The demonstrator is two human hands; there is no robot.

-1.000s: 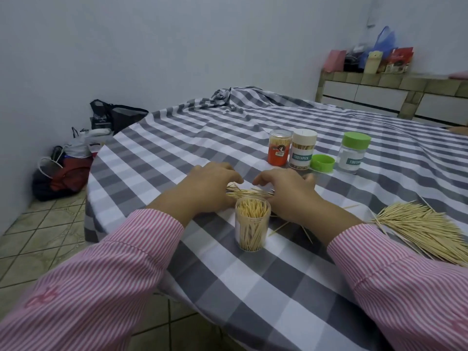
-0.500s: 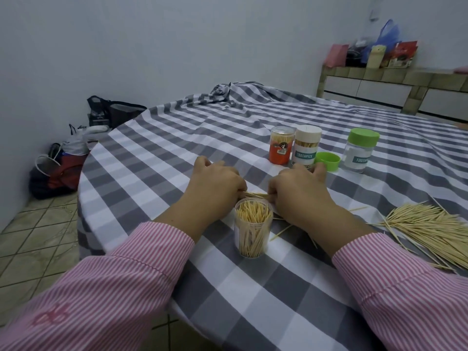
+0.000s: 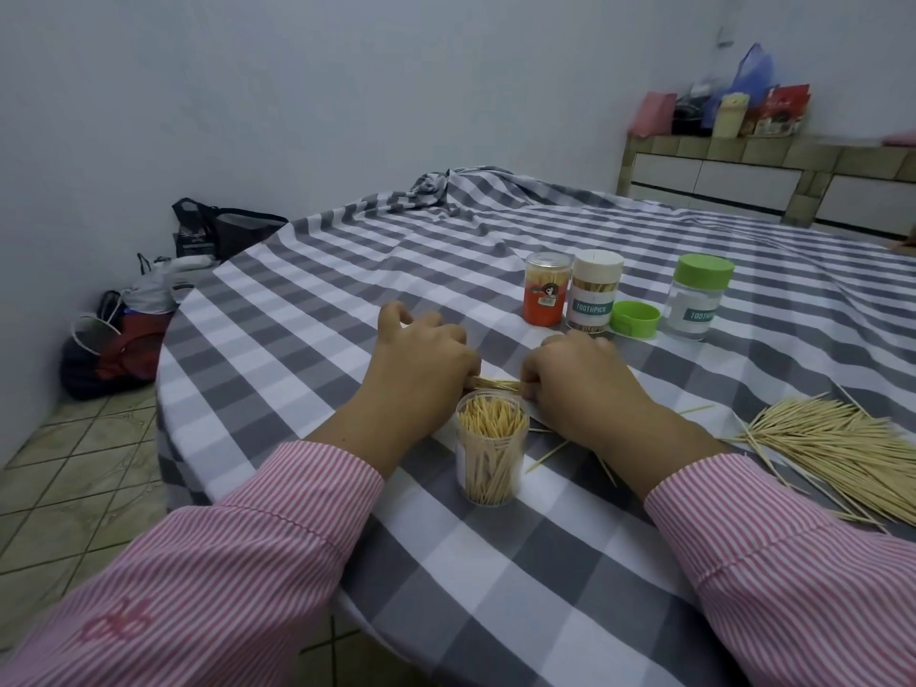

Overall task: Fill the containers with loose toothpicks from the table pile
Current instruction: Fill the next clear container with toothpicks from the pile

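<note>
At mid-frame, a small bundle of pale wooden toothpicks [image 3: 495, 384] is pinched at its ends between the left hand [image 3: 421, 369] and the right hand [image 3: 585, 379], fingers curled. Just below, an open clear plastic cylinder [image 3: 490, 453] is seen nearly full. The loose toothpick pile [image 3: 832, 443] is spread at right. The sticks are judged light, stiff, sharp-tipped and easily scattered, best squeezed together mid-length.

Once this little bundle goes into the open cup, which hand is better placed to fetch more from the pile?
Probably the right hand. The pile lies on the cloth just beyond the right forearm, while the left hand sits across the cup from it. Both hands now hold the bundle.
</note>
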